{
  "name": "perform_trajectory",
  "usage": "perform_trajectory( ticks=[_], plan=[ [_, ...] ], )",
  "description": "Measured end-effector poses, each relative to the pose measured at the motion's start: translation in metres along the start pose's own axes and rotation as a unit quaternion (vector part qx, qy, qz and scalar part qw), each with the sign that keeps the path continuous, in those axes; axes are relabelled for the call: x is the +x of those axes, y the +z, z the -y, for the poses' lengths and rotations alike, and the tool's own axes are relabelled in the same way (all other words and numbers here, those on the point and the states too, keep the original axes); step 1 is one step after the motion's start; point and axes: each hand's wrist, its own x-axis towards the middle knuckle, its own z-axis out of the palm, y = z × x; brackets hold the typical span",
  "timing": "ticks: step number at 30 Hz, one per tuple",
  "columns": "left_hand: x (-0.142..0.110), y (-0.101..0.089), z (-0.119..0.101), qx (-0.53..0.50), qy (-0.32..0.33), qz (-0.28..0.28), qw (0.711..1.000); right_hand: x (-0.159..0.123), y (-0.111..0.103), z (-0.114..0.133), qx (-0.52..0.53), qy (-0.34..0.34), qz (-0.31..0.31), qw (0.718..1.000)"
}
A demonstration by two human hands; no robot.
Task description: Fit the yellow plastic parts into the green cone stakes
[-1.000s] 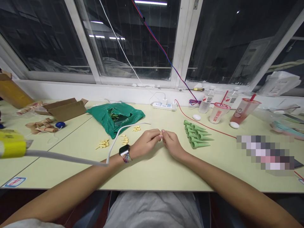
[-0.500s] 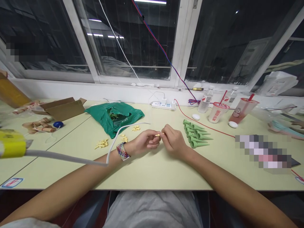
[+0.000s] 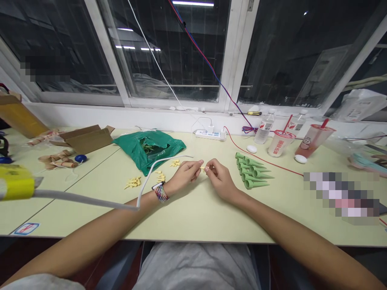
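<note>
Between my two hands is a small yellow plastic piece [image 3: 202,168], partly covered by the fingertips. My left hand [image 3: 186,173] pinches its left end, thumb uppermost. At the other end, my right hand [image 3: 222,179] closes thumb and fingers on it. Left of my hands lie similar yellow pieces in a loose pile [image 3: 133,183] and two smaller groups, one near my wrist [image 3: 160,176] and one farther back [image 3: 174,163]. Several light-green hollow cones [image 3: 254,174] lie in stacked rows to the right of my right hand, their tips pointing right.
A torn green plastic bag [image 3: 142,151] lies behind the yellow pieces. A white cable [image 3: 90,199] crosses over my left forearm. Farther back stand a power strip [image 3: 210,134], drink cups [image 3: 279,144] and bottles [image 3: 264,129]. Cardboard [image 3: 87,139] and wooden parts [image 3: 59,159] lie left.
My left hand has turned so its thumb and fingers point forward over the yellow piece. Both hands still meet at it. The whole view has shifted slightly.
</note>
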Motion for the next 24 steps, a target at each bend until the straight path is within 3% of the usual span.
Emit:
perform_trajectory(
  ticks=[3, 6, 13, 24],
  plan=[
    [-0.0021, 0.001, -0.0008, -0.037, 0.017, -0.01, 0.999, -0.0004, 0.0001, 0.0, 0.001, 0.005, -0.006, 1.0],
    [-0.0035, 0.0015, -0.0017, -0.085, 0.032, 0.016, 0.996, 0.0001, -0.0006, -0.0005, 0.002, 0.015, -0.016, 1.0],
    [-0.0027, 0.0017, -0.0031, 0.0, 0.036, 0.014, 0.999, -0.0004, -0.0014, 0.0029, 0.038, 0.026, -0.009, 0.999],
    [-0.0019, 0.0005, 0.0018, -0.026, 0.036, 0.006, 0.999, 0.0, -0.0022, 0.0056, 0.053, 0.043, -0.022, 0.997]
  ],
)
